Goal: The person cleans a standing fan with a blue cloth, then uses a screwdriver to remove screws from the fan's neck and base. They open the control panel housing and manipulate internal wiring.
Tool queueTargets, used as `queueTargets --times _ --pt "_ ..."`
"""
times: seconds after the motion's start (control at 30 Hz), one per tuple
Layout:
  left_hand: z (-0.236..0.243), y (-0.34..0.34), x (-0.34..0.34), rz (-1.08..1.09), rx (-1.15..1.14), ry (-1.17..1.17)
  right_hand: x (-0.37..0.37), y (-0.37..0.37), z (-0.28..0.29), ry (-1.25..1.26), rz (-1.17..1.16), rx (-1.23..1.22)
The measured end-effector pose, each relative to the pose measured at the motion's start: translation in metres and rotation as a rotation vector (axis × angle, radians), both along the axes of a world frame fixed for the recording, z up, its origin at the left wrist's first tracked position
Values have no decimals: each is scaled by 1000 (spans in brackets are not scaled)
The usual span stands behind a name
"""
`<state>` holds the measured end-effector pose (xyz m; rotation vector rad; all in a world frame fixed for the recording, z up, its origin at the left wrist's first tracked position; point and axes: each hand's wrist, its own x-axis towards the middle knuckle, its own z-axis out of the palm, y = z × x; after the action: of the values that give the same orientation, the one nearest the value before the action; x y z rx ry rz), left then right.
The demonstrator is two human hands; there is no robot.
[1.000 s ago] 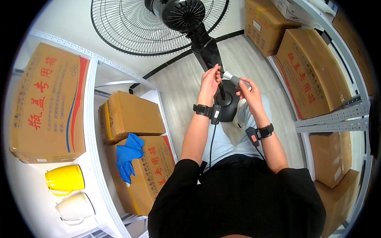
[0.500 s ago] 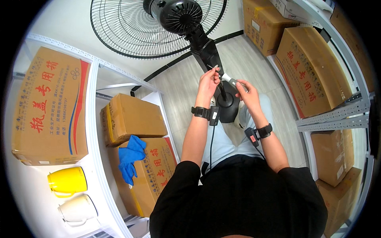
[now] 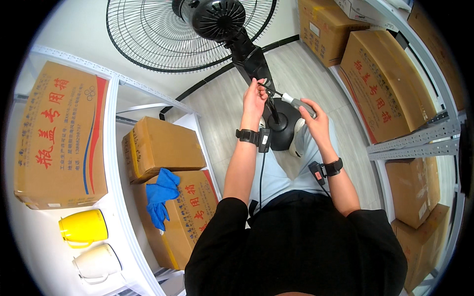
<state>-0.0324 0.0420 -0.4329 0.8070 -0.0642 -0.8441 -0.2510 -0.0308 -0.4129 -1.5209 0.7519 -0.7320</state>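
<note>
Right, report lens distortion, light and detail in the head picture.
Head view: the white metal shelf edge on the left bows, with black filling the corners; head view: bright light nearly washes out the white shelf board beside the yellow handled mug; head view: the grey-and-white cylindrical tool in the right hand shows too small for fine detail.

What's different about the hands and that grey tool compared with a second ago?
The right hand moved a little to the right, away from the left hand, carrying the grey tool with it. The gap widened, so more of the thin dark rod now shows between the left hand and the tool. Neither hand visibly let go. The fan, blue cloth and yellow mug stayed put.
</note>
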Motion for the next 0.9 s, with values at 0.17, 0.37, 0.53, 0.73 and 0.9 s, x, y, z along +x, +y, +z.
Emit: queueTargets --times 0.17,0.37,0.53,0.73,0.9 --pt "-11 1 4 85 71 -76 -4 -9 -7 -71 -23 -13" --pt "-9 9 8 143 132 22 12 -26 7 -30 -106 40" --pt "-4 18 17 152 104 122 27 -34 6 -22 -114 0" --pt "-1 13 9 31 164 26 39 -40 0 -54 -160 -28" --pt "1 -5 0 -127 186 -53 49 -44 2 -35 -137 -145"
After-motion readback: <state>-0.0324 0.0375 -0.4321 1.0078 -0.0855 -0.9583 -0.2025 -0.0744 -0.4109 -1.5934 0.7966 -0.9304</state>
